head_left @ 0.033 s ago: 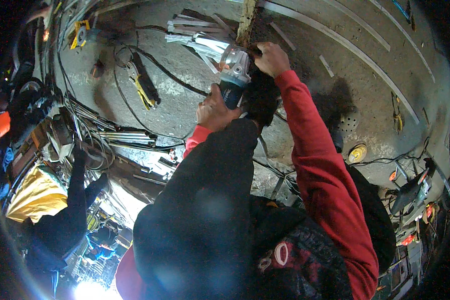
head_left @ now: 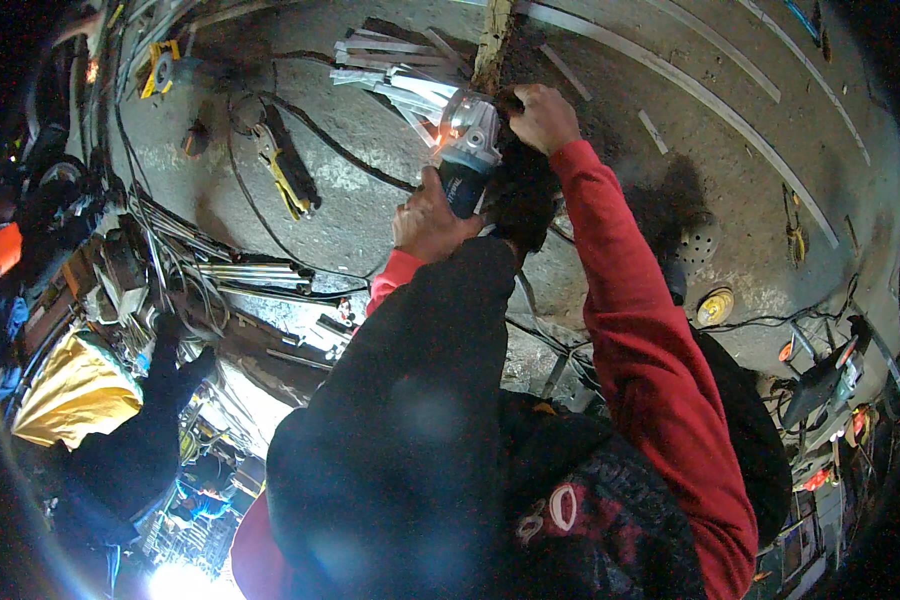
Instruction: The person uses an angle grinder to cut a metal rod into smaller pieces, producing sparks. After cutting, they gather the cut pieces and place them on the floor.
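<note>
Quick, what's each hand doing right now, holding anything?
Left hand: closed around the angle grinder.
Right hand: curled near the angle grinder's head; whether it holds anything cannot be told.

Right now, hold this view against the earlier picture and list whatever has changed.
The orange glow on the left of the grinder has brightened and spread leftward. A dark-clothed limb at lower left sits slightly lower. Nothing was visibly grabbed or released: the left hand still grips the grinder, the right hand stays beside its head.
</note>
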Demonstrator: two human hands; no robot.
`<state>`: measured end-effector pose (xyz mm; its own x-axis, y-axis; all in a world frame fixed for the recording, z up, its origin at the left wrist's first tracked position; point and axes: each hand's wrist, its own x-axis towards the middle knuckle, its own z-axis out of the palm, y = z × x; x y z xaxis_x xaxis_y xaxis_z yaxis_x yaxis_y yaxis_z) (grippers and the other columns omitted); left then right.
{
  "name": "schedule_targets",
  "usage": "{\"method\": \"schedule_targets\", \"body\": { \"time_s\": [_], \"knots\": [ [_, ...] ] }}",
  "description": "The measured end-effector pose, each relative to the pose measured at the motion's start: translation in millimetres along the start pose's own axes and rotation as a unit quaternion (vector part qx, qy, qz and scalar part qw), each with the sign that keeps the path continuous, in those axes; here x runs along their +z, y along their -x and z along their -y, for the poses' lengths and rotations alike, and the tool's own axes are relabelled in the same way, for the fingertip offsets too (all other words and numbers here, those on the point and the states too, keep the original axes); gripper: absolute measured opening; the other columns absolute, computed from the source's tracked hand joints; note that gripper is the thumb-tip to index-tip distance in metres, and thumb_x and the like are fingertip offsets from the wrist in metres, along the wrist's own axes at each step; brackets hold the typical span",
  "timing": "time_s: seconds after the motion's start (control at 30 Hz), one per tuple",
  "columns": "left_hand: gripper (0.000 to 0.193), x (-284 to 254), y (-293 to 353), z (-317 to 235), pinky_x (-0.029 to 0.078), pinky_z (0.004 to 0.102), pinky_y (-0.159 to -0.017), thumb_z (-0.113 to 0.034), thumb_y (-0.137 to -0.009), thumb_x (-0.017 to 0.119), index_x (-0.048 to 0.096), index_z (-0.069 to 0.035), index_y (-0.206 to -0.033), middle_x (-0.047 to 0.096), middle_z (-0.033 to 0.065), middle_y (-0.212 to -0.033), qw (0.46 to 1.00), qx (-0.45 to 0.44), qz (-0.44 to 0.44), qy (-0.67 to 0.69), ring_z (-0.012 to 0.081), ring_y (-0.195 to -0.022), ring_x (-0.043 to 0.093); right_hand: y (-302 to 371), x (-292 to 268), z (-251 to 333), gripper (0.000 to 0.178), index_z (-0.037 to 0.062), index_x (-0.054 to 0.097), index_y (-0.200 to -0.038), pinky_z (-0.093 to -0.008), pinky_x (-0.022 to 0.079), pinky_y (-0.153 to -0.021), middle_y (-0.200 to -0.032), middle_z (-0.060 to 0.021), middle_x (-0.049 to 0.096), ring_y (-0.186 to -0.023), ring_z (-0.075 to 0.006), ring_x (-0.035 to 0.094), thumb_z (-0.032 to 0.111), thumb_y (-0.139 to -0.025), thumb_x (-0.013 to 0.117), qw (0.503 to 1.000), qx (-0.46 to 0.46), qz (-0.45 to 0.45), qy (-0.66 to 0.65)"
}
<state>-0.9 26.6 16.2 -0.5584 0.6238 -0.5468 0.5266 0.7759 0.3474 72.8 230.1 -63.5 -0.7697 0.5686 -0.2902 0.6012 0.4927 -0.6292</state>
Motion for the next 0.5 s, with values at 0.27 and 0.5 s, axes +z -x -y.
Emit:
{"method": "schedule_targets", "body": {
  "time_s": [0.27, 0.5],
  "knots": [
    [0.089, -5, -2, -4, 0.05, 0.0515, -0.075, -0.048, -0.056, 0.078, 0.033, -0.001, -0.117, 0.063, 0.0278, -0.092, 1.0, -0.008, 0.017, -0.016, 0.0453, -0.084, 0.063, -4, 8, -8, 0.028, 0.0019, 0.065, -0.088, -0.0488, 0.051, -0.078, -0.092, -0.0214, 0.065, -0.087, -0.0405, 0.062, 0.017, -0.065, 0.061, 0.999, -0.024, -0.015, -0.025],
    [0.098, -6, -1, -7, 0.05, 0.0513, -0.075, -0.046, -0.055, 0.08, 0.029, 0.0, -0.125, 0.063, 0.029, -0.093, 0.999, -0.018, 0.028, -0.001, 0.0459, -0.086, 0.063, -10, 2, -15, 0.031, -0.0001, 0.065, -0.094, -0.0455, 0.049, -0.077, -0.089, -0.0237, 0.063, -0.088, -0.0408, 0.061, 0.012, -0.065, 0.06, 0.994, -0.095, 0.019, -0.053]
  ]
}}
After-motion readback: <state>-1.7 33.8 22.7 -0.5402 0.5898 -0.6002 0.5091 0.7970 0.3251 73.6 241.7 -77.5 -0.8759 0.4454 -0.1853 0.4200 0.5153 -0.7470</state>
